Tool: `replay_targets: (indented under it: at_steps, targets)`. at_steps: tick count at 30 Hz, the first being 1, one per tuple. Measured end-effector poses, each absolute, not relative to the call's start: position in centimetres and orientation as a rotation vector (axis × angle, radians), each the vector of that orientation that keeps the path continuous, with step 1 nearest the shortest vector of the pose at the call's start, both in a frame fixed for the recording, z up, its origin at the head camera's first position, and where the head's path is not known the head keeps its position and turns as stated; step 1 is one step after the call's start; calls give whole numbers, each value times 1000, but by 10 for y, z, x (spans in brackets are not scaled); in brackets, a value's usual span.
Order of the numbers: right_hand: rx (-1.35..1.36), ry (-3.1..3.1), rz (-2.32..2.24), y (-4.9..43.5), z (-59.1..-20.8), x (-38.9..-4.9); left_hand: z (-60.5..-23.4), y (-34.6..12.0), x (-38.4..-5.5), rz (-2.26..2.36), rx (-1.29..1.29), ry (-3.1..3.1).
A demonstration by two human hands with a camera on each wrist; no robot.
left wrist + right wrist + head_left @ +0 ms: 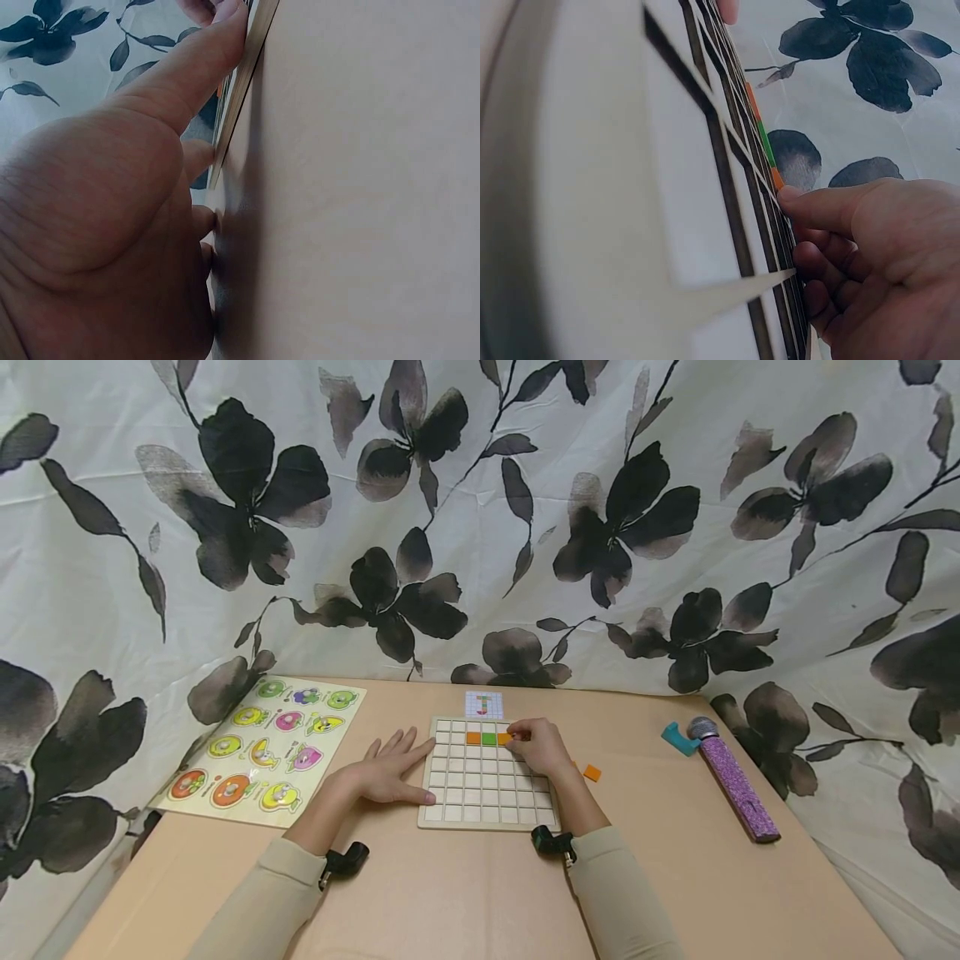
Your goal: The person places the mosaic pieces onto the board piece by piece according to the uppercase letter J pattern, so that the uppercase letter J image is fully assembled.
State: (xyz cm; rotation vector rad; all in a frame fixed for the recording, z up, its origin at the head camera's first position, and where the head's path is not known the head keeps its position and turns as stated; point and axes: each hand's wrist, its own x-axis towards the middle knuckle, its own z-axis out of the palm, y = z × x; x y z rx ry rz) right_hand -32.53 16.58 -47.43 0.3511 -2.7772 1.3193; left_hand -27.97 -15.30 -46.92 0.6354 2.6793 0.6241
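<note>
A home-like play corner, judging by the floral cloth (491, 556), fruit board (262, 753) and glittery purple microphone (738, 783).

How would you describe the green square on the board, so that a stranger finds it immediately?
On the table lies a pale gridded board. Near its far edge, the green square sits between two orange squares; it is the only green one on that board.

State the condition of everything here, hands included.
Board: flat, three coloured tiles in one row.
Left hand: fingers spread, at board's left edge.
Right hand: fingers curled, at the row's right orange tile.
Loose tile: lying right of board.
Card: flat, behind board.
Sheet: flat.
Microphone: lying down; on or off unclear.
Teal piece: lying beside microphone.
Cloth: hanging, creased.
</note>
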Motion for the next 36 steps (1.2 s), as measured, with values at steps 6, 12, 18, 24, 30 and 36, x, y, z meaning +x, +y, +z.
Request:
replay_targets:
  at_steps: [6,12,18,24,30,36]
  targets:
    - [341,-2793,1310,164,-472,-324,-473,-154,-282,682,650,2665]
    - [348,-2806,1278,165,-472,-325,-485,-157,-287,648,661,2710]
    - [338,-2818,1260,164,-473,-326,-489,-157,-291,656,669,2704]
    - [333,-2814,1277,165,-473,-326,-486,-158,-289,677,673,2687]
    - [360,-2783,1320,168,-470,-324,-491,-158,-292,657,669,2701]
    - [355,-2704,1408,174,-462,-321,-486,-157,-289,630,659,2710]
